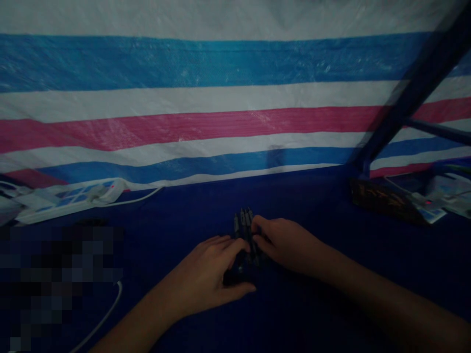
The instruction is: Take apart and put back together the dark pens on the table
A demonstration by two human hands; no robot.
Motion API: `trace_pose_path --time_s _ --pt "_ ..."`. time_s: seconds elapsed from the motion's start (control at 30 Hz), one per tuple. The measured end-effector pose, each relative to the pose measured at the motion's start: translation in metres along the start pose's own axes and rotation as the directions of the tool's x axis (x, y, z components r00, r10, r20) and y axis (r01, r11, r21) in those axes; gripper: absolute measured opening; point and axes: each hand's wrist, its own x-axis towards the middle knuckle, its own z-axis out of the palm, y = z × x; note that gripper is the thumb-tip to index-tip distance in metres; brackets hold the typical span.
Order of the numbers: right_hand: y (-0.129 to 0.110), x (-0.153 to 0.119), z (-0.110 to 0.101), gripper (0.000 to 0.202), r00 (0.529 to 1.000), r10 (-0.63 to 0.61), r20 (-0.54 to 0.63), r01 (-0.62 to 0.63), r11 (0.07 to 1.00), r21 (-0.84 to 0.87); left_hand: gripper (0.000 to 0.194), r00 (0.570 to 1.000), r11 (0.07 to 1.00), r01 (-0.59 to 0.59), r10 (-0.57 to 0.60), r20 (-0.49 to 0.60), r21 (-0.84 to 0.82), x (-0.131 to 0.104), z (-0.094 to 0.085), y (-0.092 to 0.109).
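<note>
A small cluster of slim dark pens (243, 220) lies side by side on the dark blue tabletop (198, 203), in front of me. The light is dim, so their details are hard to make out. My left hand (209, 272) rests at the left of the cluster, its index finger reaching over the pens and its thumb spread wide towards me. Under that palm is a dark shape that I cannot make out. From the right, my right hand (285, 242) has thumb and fingers bent together in a pinch at a pen on the cluster's right edge.
White power strips with plugs and cables stand at the back left (106, 191) and back right (434, 213). A dark block (386, 201) sits by a slanted blue frame post (401, 108). A striped sheet (221, 122) hangs behind. A white cable (106, 311) runs along the left; pixelation hides the area beside it.
</note>
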Motion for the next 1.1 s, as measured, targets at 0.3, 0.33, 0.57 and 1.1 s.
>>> trace_pose_path --time_s 0.3,0.33,0.57,1.1 --pt "-0.008 -0.002 -0.002 0.015 1.000 0.008 0.017 -0.006 0.991 -0.134 0.049 0.999 0.994 -0.034 0.034 0.003 0.100 0.006 0.012 0.001" --pt "-0.008 -0.002 -0.003 0.015 1.000 0.017 0.025 -0.013 0.988 -0.152 0.050 0.999 0.993 -0.034 0.035 -0.001 0.111 0.007 0.013 0.002" --pt "-0.002 0.000 -0.005 0.031 0.992 0.120 0.032 -0.113 0.979 -0.171 0.044 1.000 0.983 0.007 -0.003 -0.024 0.184 0.014 0.016 0.008" --pt "0.015 0.010 -0.002 0.008 0.972 0.070 -0.225 0.029 0.912 0.410 0.016 0.968 0.949 0.244 -0.229 -0.099 0.200 0.007 0.017 0.005"
